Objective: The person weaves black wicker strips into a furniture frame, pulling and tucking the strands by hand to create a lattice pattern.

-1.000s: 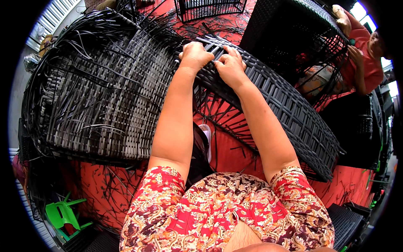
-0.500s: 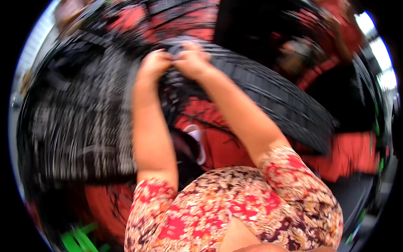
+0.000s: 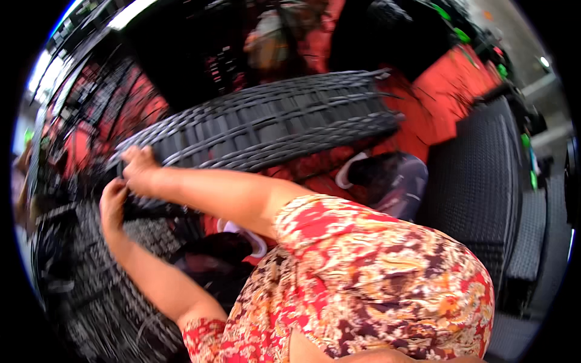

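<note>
A black woven wicker armrest curves across the middle of the head view. My right hand rests on its left end with the fingers pressed onto the weave. My left hand sits just below and to the left, fingers curled at the dark strands there. The picture is blurred, so I cannot tell exactly which strand each hand grips. My forearms reach left from a red patterned sleeve.
A red floor mat lies beyond the armrest. A finished black wicker panel stands at the right. A dark shoe with a white rim is below the armrest. More unfinished black weave fills the lower left.
The view has swung sharply to the right, so both hands and the wicker piece now sit at the left. The hands stay together on the same end of the weave.
</note>
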{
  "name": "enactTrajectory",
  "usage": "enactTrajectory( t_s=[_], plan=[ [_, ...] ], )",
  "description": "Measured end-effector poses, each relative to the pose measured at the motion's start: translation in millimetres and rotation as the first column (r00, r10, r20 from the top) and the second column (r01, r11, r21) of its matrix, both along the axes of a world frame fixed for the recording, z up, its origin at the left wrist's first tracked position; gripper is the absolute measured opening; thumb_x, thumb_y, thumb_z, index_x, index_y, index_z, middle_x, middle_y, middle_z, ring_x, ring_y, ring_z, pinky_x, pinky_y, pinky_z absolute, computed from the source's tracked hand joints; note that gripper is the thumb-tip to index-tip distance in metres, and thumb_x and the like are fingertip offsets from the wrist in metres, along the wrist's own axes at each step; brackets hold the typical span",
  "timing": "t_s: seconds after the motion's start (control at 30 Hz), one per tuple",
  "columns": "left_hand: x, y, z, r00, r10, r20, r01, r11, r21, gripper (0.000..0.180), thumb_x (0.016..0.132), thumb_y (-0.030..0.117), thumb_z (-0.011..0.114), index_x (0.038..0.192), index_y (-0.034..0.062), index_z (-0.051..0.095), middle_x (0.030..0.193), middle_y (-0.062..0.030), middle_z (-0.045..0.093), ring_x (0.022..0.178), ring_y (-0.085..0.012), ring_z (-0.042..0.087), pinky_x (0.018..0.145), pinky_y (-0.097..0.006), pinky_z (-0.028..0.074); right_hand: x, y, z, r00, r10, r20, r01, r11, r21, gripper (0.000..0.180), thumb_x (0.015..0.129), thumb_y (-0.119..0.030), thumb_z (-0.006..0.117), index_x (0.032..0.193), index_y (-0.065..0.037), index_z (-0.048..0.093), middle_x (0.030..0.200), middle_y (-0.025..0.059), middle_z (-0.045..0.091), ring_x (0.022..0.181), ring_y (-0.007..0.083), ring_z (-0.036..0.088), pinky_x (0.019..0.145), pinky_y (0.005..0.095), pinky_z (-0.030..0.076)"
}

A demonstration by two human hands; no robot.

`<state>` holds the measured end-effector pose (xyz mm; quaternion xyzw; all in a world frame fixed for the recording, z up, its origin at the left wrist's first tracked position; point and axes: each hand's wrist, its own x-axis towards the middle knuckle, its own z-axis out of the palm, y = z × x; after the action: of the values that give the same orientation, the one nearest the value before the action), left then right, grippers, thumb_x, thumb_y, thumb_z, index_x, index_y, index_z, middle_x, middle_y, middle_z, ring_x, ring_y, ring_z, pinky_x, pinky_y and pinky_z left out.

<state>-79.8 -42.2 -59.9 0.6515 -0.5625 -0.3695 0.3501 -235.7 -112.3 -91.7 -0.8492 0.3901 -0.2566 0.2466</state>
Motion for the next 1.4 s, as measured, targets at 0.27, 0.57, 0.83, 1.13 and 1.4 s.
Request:
enactTrajectory(
  t_s=[0.27, 0.57, 0.83, 1.13, 1.4],
  plan=[
    [-54, 3, 34, 0.79, 0.277, 0.547, -0.135, 0.949, -0.285, 0.014, 0.066, 0.013, 0.064, 0.077, 0.0079, 0.071, 0.103, -0.0132, 0.063, 0.101, -0.0257, 0.058, 0.089, -0.033, 0.044, -37, -1, 20, 0.991, 0.023, 0.131, 0.013, 0.963, -0.269, 0.017, 0.072, -0.019, 0.061, 0.087, -0.01, 0.064, 0.126, 0.0139, 0.05, 0.118, 0.0293, 0.044, 0.093, 0.0457, 0.036],
    [-44, 20, 31, 0.796, 0.503, 0.336, -0.531, 0.847, -0.012, 0.015, 0.069, 0.006, 0.061, 0.082, 0.0058, 0.069, 0.078, -0.0123, 0.064, 0.073, -0.0221, 0.062, 0.071, -0.031, 0.049, -87, 26, 48, 0.97, 0.228, 0.088, -0.207, 0.958, -0.199, 0.02, 0.078, -0.013, 0.059, 0.097, -0.007, 0.059, 0.132, 0.0148, 0.046, 0.125, 0.0319, 0.04, 0.102, 0.0416, 0.031],
    [-24, 8, 9, 0.812, 0.409, -0.417, -0.462, 0.887, -0.029, 0.012, 0.074, 0.007, 0.067, 0.083, -0.0009, 0.065, 0.076, -0.005, 0.064, 0.069, -0.0129, 0.058, 0.066, -0.026, 0.045, -197, 61, 77, 0.946, 0.267, 0.182, -0.229, 0.952, -0.203, 0.02, 0.076, 0.0, 0.057, 0.096, -0.005, 0.058, 0.128, 0.0154, 0.049, 0.122, 0.032, 0.043, 0.102, 0.0391, 0.033],
    [48, 7, -43, 0.862, 0.398, -0.315, -0.443, 0.893, -0.081, 0.028, 0.078, 0.009, 0.068, 0.104, -0.0007, 0.063, 0.094, -0.0059, 0.064, 0.081, -0.014, 0.058, 0.075, -0.025, 0.045, -384, 88, 82, 0.973, -0.115, 0.198, 0.168, 0.947, -0.275, 0.016, 0.074, 0.001, 0.058, 0.089, -0.006, 0.059, 0.116, 0.0141, 0.057, 0.109, 0.031, 0.052, 0.093, 0.0393, 0.039],
    [39, -29, -65, 0.808, 0.42, -0.413, -0.525, 0.831, -0.183, 0.03, 0.081, -0.004, 0.059, 0.111, -0.002, 0.057, 0.099, -0.0051, 0.059, 0.088, -0.0122, 0.055, 0.078, -0.022, 0.043, -602, 75, 67, 0.412, -0.721, 0.556, 0.784, 0.592, 0.187, 0.014, 0.083, -0.002, 0.056, 0.095, -0.003, 0.061, 0.095, 0.0049, 0.062, 0.09, 0.0143, 0.058, 0.08, 0.027, 0.046]
  ],
)
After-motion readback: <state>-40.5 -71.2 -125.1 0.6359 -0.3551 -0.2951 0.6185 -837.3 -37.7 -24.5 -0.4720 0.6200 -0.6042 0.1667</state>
